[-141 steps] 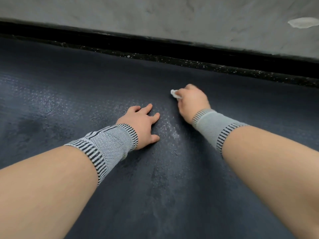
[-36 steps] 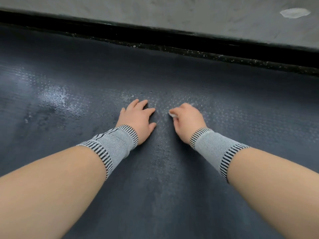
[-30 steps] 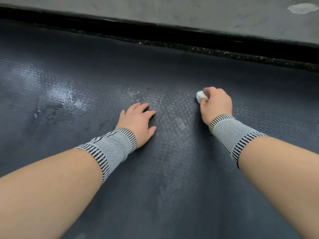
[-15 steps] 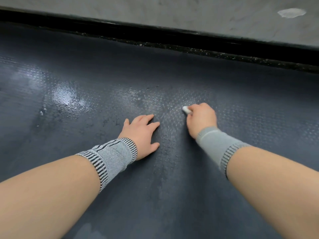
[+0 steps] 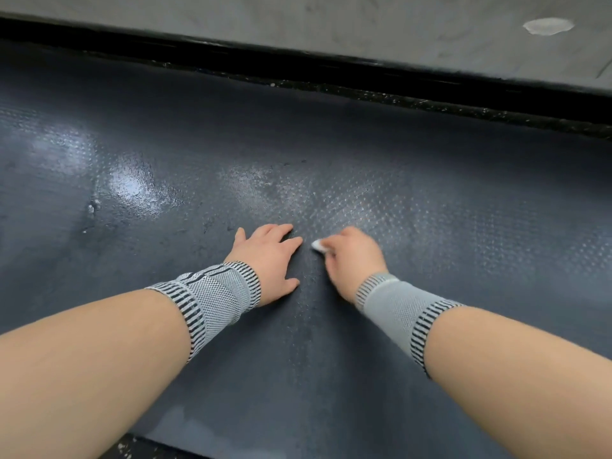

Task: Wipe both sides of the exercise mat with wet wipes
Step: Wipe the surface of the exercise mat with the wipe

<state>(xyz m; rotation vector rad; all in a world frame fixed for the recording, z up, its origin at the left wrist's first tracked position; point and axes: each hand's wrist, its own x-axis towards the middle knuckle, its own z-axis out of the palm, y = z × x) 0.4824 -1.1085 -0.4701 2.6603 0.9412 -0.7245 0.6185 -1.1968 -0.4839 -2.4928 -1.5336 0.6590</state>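
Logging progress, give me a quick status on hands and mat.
Left hand flat on mat, bracing. Right hand gripping balled wipe, pressed to mat. Wet sheen far left. Nothing in the way.

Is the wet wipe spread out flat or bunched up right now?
Bunched up. The wet wipe shows only as a small white wad poking from the right hand, whose fingers curl around it.

both forearms reach forward from the bottom corners, bare skin, each wrist in a grey knit wrist sleeve with black-striped cuffs. left hand (image 5: 270, 258) lies palm down, fingers straight and slightly spread, thumb out to the right. right hand (image 5: 352, 256) is knuckles up, fingers curled under and pinching a small white wad at the fingertips, slightly motion-blurred. the two hands sit just beside each other, not touching, right wrist bent a little inward.
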